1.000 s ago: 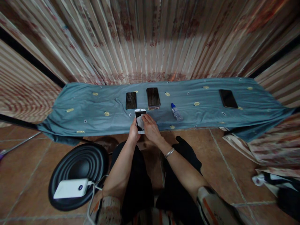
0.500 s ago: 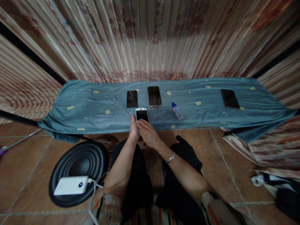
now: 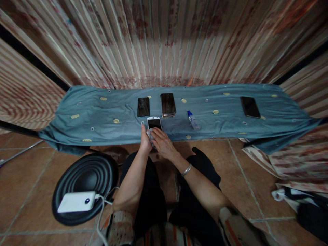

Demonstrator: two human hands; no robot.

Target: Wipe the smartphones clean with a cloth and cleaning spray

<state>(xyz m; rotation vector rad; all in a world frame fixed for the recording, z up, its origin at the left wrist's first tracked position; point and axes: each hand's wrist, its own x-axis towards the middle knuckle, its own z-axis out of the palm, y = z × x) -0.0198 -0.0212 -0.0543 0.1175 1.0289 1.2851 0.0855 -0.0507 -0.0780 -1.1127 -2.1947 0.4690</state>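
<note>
The left hand (image 3: pixel 145 141) still grips the white-framed smartphone (image 3: pixel 154 123) by its near edge on the blue-draped bench (image 3: pixel 89 118); the right hand (image 3: pixel 161 143), fingers flat, has slid back off the screen, perhaps covering a white cloth.

dim, lit from above | corners dark | edges bowed by fisheye

Both hands (image 3: pixel 156 143) on white phone (image 3: pixel 154 123), blue cloth (image 3: pixel 102 116).
</note>
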